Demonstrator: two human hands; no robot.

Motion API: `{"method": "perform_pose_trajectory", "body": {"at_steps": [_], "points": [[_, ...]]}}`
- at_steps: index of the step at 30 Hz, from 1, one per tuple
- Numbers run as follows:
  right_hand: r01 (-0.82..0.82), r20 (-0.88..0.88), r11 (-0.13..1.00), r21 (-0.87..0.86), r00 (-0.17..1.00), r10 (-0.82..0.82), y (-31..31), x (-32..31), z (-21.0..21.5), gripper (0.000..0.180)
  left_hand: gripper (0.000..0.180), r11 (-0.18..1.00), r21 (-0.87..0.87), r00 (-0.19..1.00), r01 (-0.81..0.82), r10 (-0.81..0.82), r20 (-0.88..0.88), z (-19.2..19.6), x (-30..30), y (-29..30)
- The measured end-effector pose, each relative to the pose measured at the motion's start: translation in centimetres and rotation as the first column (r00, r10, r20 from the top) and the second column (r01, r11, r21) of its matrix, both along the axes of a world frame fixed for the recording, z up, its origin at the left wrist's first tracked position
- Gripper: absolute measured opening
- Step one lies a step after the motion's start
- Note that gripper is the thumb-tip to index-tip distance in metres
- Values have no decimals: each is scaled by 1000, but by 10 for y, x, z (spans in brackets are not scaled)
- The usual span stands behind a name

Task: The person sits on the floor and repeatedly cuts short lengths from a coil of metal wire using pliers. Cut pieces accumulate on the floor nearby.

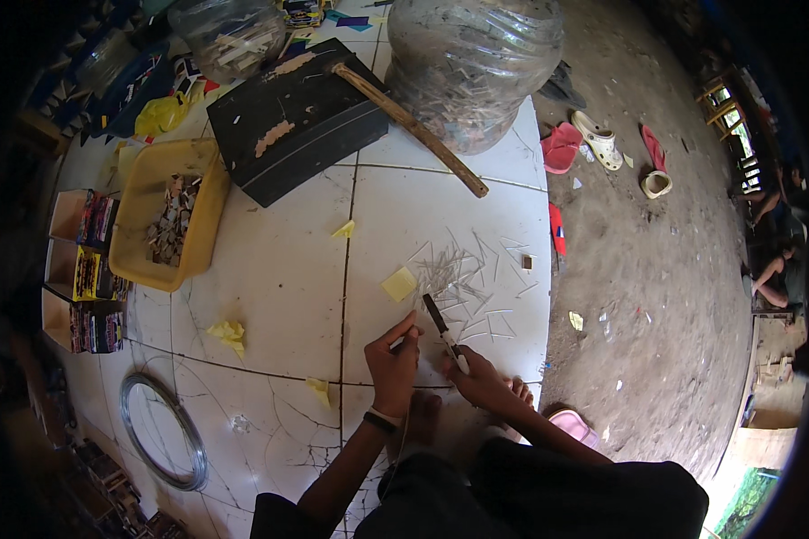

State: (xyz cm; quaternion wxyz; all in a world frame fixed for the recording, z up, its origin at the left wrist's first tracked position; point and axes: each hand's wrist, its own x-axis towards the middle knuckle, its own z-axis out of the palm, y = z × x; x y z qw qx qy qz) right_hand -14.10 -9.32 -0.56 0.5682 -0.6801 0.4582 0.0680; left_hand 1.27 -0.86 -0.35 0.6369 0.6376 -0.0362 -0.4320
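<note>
A: Left hand (394, 359): grip closed, thumb and fingertips pinched on a thin pale stick (406, 338); the stick is small, only its end shows past the fingers; a dark band sits on the wrist.

B: Right hand (482, 377)?

A: Grip clamped round the light handle of a knife (444, 332); dark blade points up and to the left, away from the body; blade tip lies just beside the left fingertips; cannot tell whether it touches the stick.

B: Where does the work sit?

A: On a white tiled floor (270, 287), cracked in places; both hands low, close to the tiles, near the person's bare feet; a scatter of thin sticks (463, 274) lies just beyond the blade; a yellow paper square (399, 284) lies at its left edge.

B: Surroundings?

A: Yellow tray (135, 238) of small chips far left, with open boxes beside it; black board (298, 117) above centre, a wooden-handled tool (413, 126) lying across it; large clear plastic jug (472, 63) of sticks at top; coil of wire (164, 431) lower left; crumpled yellow scraps on the tiles; sandals (598, 139) on the dirt ground to the right; another person sits at the far right edge.
</note>
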Motion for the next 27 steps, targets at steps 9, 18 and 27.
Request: {"method": "perform_pose_trajectory", "body": {"at_steps": [9, 18, 27], "points": [[-19, 81, 999, -40, 996, 22, 0, -1, 22, 35, 27, 995, -93, 998, -37, 32, -47, 7, -1, -14], [64, 165, 993, -102, 985, -47, -2, 10, 26, 35, 27, 997, -71, 998, 2, -7, -67, 7, -5, -15], [17, 203, 962, -274, 978, 41, -23, 2, 34, 48, 29, 994, -105, 1000, 17, -19, -22, 14, -8, -14]]}}
